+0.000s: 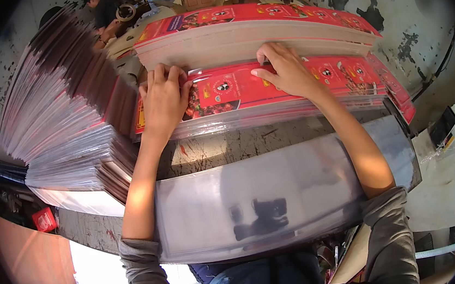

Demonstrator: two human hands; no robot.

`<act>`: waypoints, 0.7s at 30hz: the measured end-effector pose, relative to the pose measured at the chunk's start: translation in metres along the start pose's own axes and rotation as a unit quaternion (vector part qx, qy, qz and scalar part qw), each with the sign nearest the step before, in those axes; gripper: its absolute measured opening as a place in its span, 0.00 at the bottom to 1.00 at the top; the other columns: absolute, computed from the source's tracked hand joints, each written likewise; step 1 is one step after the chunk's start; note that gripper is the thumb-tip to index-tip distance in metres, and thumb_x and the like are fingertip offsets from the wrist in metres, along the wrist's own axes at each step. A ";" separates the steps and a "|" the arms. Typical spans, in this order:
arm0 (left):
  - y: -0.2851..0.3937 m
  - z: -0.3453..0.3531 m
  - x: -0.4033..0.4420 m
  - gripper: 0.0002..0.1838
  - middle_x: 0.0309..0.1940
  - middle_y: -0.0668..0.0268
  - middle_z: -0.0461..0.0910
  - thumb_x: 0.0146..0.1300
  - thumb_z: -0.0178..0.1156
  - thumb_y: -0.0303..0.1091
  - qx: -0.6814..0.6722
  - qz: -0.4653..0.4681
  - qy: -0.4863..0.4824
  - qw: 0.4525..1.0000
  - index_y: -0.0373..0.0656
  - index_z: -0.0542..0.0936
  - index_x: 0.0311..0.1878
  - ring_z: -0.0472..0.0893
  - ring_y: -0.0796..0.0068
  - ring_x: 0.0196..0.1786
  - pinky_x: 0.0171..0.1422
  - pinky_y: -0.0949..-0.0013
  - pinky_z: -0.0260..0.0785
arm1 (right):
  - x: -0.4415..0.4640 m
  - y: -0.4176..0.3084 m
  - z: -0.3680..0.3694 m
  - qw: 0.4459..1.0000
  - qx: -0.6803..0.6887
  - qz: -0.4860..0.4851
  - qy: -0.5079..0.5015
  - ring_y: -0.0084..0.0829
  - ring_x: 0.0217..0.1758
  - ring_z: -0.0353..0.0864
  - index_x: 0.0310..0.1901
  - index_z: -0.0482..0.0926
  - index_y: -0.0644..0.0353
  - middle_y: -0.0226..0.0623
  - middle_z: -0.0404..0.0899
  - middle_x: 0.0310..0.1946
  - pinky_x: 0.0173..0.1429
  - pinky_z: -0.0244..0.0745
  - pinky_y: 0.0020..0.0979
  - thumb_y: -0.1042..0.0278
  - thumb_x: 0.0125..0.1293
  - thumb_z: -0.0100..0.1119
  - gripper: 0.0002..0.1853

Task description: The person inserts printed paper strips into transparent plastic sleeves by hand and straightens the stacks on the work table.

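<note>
Both hands are at the far edge of a low stack of red printed sheets (283,93), which has clear plastic showing along its edges. My left hand (164,101) is closed at the stack's left end, fingers bent over the far edge of the top sheet. My right hand (289,73) is closed near the middle of that edge, its fingers curled and its thumb over the print. What lies under the fingertips is partly hidden. Nearer to me, below my forearms, lies a wide, shiny, clear plastic sheet or stack (255,205).
A taller stack of red printed cards (250,33) stands right behind. A high, fanned pile of plastic-edged sheets (65,108) leans at the left. Loose red sheets (395,90) hang by the right end. Another person (105,11) works at the back left, near a tape roll (126,12).
</note>
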State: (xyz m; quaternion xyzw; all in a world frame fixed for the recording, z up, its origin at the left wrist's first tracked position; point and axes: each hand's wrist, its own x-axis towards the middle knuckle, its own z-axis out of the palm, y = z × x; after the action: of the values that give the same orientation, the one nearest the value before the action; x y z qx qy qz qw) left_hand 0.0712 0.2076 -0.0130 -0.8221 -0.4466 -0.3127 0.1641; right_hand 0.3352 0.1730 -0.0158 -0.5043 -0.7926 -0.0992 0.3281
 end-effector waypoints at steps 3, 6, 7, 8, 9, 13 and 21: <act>0.001 -0.001 0.004 0.10 0.38 0.64 0.74 0.58 0.58 0.39 -0.028 -0.024 -0.020 0.999 0.45 0.72 0.38 0.73 0.61 0.48 0.50 0.50 0.62 | 0.003 0.001 -0.002 1.000 -0.006 -0.001 0.002 0.37 0.45 0.69 0.35 0.65 0.57 0.34 0.70 0.32 0.50 0.61 0.40 0.61 0.58 0.59 0.14; 0.003 -0.001 0.003 0.10 0.35 0.63 0.75 0.59 0.57 0.39 -0.052 -0.048 -0.042 0.997 0.45 0.71 0.38 0.73 0.59 0.46 0.50 0.51 0.61 | 0.005 0.004 0.001 1.000 -0.023 -0.006 0.008 0.40 0.43 0.69 0.29 0.66 0.59 0.37 0.72 0.31 0.47 0.61 0.40 0.59 0.58 0.59 0.14; 0.002 0.000 0.003 0.10 0.33 0.63 0.76 0.60 0.57 0.39 -0.045 -0.049 -0.032 0.997 0.44 0.70 0.37 0.74 0.59 0.46 0.50 0.51 0.61 | 0.006 0.005 0.002 1.000 -0.024 -0.003 0.001 0.40 0.42 0.69 0.29 0.66 0.59 0.36 0.72 0.31 0.47 0.61 0.40 0.59 0.58 0.59 0.14; 0.001 0.002 0.003 0.10 0.33 0.63 0.76 0.60 0.57 0.39 -0.043 -0.049 -0.031 0.997 0.44 0.70 0.37 0.74 0.59 0.46 0.50 0.51 0.61 | 0.007 0.006 0.003 1.000 -0.024 0.002 -0.007 0.41 0.40 0.68 0.28 0.66 0.59 0.36 0.72 0.31 0.46 0.61 0.40 0.59 0.58 0.59 0.14; 0.000 0.004 0.003 0.10 0.34 0.63 0.76 0.60 0.56 0.40 -0.038 -0.037 -0.017 0.998 0.45 0.71 0.38 0.73 0.59 0.48 0.50 0.47 0.61 | 0.008 0.006 0.003 1.000 -0.023 0.001 -0.007 0.41 0.40 0.68 0.28 0.66 0.59 0.36 0.72 0.31 0.46 0.61 0.40 0.59 0.58 0.59 0.14; -0.002 0.007 0.004 0.10 0.35 0.63 0.77 0.60 0.55 0.40 -0.035 -0.029 0.005 0.999 0.44 0.71 0.39 0.72 0.59 0.48 0.51 0.44 0.61 | 0.008 0.006 0.004 1.000 -0.011 0.006 -0.010 0.39 0.39 0.67 0.29 0.66 0.60 0.36 0.70 0.28 0.46 0.62 0.39 0.60 0.59 0.59 0.14; -0.003 -0.001 0.008 0.15 0.39 0.63 0.77 0.59 0.58 0.41 -0.062 -0.022 0.035 0.997 0.46 0.70 0.45 0.71 0.57 0.53 0.57 0.38 0.56 | 0.008 0.003 0.005 1.000 -0.018 0.002 0.009 0.38 0.38 0.67 0.30 0.66 0.62 0.36 0.69 0.27 0.47 0.62 0.38 0.61 0.60 0.57 0.14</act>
State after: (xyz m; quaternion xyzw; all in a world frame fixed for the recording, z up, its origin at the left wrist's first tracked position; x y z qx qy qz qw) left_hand 0.0718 0.2135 -0.0068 -0.8095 -0.4380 -0.3716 0.1215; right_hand 0.3336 0.1823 -0.0151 -0.5109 -0.7866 -0.1177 0.3261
